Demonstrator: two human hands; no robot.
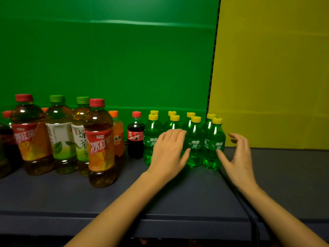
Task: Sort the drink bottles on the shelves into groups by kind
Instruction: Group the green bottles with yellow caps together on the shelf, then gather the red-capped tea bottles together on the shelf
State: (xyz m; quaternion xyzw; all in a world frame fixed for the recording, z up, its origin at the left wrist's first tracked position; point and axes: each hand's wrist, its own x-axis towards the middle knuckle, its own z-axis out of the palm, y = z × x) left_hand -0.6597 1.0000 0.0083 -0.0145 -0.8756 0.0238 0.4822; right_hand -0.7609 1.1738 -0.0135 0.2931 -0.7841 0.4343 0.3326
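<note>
Several small green soda bottles (195,139) with yellow caps stand in two rows on the dark shelf (178,193), at the right end of the green-backed section. My left hand (169,152) lies flat against the front of this group, covering one bottle, fingers together. My right hand (236,155) hovers open just right of the rightmost green bottle (213,143), thumb near its base. A small cola bottle (135,136) stands left of the group. Further left are an orange soda bottle (118,136), two red-capped iced tea bottles (99,143) and two green tea bottles (60,132).
A green back panel (106,59) sits behind the bottles and a yellow panel (276,68) behind the bare right shelf section (284,175). A dark divider line runs between the two sections. More dark bottles (5,145) are cut off at the left edge.
</note>
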